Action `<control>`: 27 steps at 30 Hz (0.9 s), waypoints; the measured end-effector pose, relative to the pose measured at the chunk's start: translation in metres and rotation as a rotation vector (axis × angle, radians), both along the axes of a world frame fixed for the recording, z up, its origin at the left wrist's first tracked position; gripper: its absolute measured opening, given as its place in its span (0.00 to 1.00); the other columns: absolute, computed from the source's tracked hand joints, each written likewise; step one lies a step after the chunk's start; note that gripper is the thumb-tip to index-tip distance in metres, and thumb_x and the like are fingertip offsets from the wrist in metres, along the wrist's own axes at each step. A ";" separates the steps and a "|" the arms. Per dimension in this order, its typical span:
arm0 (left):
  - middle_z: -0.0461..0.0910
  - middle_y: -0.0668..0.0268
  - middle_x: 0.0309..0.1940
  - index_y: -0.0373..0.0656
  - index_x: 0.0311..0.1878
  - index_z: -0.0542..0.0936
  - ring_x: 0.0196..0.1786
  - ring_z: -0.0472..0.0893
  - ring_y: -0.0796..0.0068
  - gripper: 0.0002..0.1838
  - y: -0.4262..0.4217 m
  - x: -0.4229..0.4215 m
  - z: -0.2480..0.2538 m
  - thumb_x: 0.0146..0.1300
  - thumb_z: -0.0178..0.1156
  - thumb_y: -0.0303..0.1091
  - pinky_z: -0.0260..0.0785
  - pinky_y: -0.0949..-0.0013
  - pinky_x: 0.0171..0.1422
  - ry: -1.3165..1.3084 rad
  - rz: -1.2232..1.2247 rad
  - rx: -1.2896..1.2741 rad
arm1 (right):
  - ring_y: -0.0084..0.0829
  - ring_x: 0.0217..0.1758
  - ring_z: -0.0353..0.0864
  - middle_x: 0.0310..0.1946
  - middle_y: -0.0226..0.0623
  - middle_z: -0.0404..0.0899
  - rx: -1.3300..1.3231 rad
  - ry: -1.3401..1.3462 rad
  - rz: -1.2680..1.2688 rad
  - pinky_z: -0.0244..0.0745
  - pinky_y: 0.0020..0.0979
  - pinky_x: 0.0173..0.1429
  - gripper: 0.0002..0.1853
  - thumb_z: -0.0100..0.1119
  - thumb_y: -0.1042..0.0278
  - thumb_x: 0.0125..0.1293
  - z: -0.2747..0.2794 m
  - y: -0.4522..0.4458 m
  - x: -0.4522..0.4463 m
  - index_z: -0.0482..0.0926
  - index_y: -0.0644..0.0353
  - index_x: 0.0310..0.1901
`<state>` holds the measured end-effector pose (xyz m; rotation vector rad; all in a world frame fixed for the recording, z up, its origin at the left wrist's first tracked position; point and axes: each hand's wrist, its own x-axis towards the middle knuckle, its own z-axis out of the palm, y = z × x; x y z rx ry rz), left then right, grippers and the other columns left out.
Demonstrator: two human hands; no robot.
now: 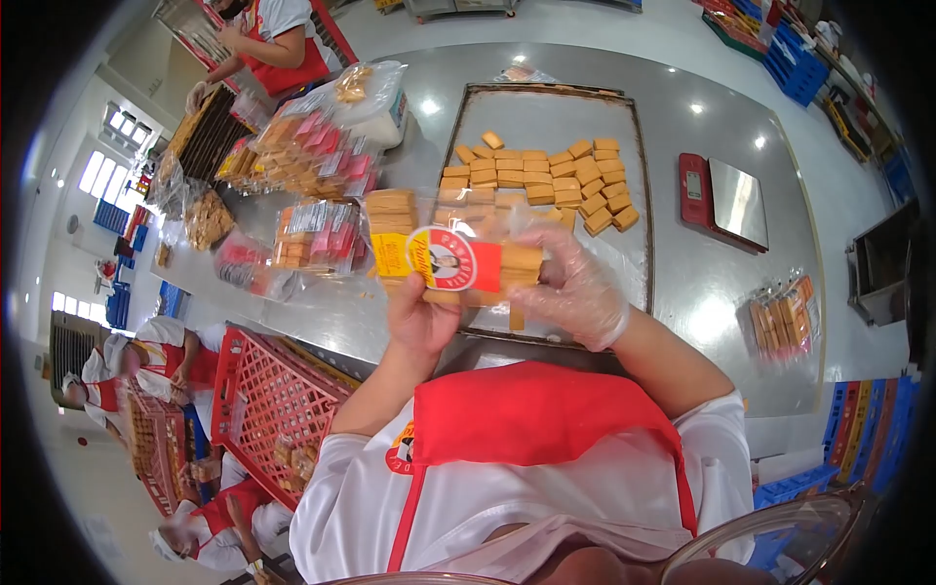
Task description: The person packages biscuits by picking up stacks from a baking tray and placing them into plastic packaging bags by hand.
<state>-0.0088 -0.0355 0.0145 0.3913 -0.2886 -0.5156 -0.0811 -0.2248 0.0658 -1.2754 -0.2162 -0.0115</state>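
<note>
My bare left hand holds a clear bag of rectangular biscuits from below, its thumb on the front near the red and yellow label. At the bag's right end is my right hand in a clear plastic glove, its fingers closed round the biscuits and the wrapping there. The bag lies level above the near part of a metal tray. Several loose biscuits sit in rows on that tray, partly hidden behind the bag.
Filled bags are piled left of the tray, beside a white tub. A red scale and another bag lie right. A red crate stands lower left. A co-worker is upper left; others are lower left.
</note>
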 end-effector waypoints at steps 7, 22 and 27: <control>0.71 0.63 0.51 0.43 0.56 0.65 0.55 0.70 0.68 0.26 -0.013 -0.014 0.008 0.52 0.58 0.29 0.60 0.60 0.61 -0.109 -0.044 0.101 | 0.29 0.50 0.69 0.52 0.32 0.60 0.302 -0.095 -0.187 0.74 0.28 0.41 0.29 0.56 0.85 0.49 -0.001 0.008 0.009 0.60 0.46 0.49; 0.67 0.65 0.56 0.48 0.59 0.63 0.59 0.66 0.67 0.26 0.013 0.003 -0.009 0.56 0.55 0.36 0.63 0.57 0.58 0.143 -0.093 -0.219 | 0.27 0.37 0.72 0.45 0.34 0.67 -0.153 -0.036 -0.206 0.70 0.28 0.37 0.23 0.55 0.79 0.53 -0.006 -0.032 0.005 0.60 0.49 0.49; 0.65 0.67 0.58 0.49 0.61 0.60 0.60 0.65 0.69 0.28 0.034 0.009 -0.018 0.57 0.54 0.37 0.57 0.55 0.62 0.064 -0.088 -0.262 | 0.35 0.34 0.75 0.37 0.40 0.73 -0.992 0.123 -0.139 0.71 0.32 0.38 0.17 0.54 0.70 0.54 -0.018 -0.042 -0.018 0.65 0.52 0.47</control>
